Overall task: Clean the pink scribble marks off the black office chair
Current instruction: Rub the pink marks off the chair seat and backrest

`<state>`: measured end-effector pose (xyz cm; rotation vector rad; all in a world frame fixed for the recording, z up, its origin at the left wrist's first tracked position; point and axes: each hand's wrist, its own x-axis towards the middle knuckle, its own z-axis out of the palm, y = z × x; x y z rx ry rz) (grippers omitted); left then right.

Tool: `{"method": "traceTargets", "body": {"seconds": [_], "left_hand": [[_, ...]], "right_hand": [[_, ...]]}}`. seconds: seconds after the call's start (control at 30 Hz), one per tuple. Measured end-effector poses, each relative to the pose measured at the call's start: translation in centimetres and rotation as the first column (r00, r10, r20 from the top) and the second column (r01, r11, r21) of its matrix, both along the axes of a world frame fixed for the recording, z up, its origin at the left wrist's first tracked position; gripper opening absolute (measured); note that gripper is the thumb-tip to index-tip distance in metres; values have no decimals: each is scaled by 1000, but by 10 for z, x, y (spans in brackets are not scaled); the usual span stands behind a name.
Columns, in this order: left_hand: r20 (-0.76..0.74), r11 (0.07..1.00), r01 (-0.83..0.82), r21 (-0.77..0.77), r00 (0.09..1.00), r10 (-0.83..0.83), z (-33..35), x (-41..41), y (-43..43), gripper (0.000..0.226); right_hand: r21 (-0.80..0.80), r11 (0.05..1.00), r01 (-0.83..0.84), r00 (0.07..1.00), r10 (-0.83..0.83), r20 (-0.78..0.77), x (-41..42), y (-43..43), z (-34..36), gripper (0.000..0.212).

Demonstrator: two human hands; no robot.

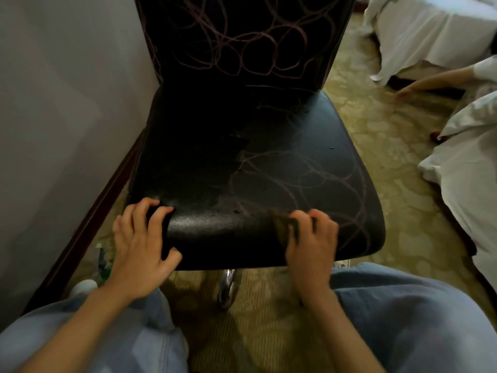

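Observation:
A black office chair [204, 162] stands in front of me with pink scribble marks [304, 179] looping over the right half of its seat and over its backrest [242, 41]. The left half of the seat looks free of marks. My left hand [142, 243] grips the seat's front left edge, fingers curled over it. My right hand [312, 243] presses a dark green scrubbing pad [285, 227] on the front edge of the seat, right of centre; hand and pad are motion-blurred.
A grey wall with a dark baseboard [88, 211] runs close along the chair's left side. A green bottle [103, 265] stands on the patterned carpet by my left knee. White-draped furniture [430, 30] and another person's arm [435, 82] are at the right.

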<state>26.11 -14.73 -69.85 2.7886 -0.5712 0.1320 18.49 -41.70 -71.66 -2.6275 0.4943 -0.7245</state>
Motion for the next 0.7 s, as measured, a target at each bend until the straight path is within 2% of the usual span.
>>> {"method": "traceTargets", "body": {"seconds": [0.13,0.2,0.27,0.33,0.37,0.47,0.53,0.63,0.7], "left_hand": [[-8,1000,-18,-8,1000,18,-2,-2,-2,71],[-2,999,-28,-19,1000,28,-1,-3,-3,71],[4,999,-31,-31,1000,31,0,-4,-3,70],[5,999,-26,-34,1000,27,1,-3,-2,69],[3,999,-25,-32,1000,25,0,-3,-1,69],[-9,999,-30,-23,1000,29,-2,-2,0,71],[-10,999,-35,-21,999,34,-3,-1,0,71],[-2,999,-33,-16,999,32,-4,0,0,68],[-8,999,-29,-23,1000,29,-5,1,1,68]], "right_hand": [[91,991,94,995,-91,-35,-3,-19,6,22],[131,988,83,996,-85,9,3,-8,17,21],[134,991,12,995,-25,101,12,16,31,21],[104,987,-123,980,104,170,24,48,42,22],[77,979,-189,971,175,160,32,65,46,24],[-63,947,-316,949,316,-2,55,107,44,39],[-118,919,-377,926,372,-62,63,122,37,34],[-136,917,-375,927,371,-53,66,124,26,22],[-202,900,-385,923,379,-72,69,116,24,26]]}}
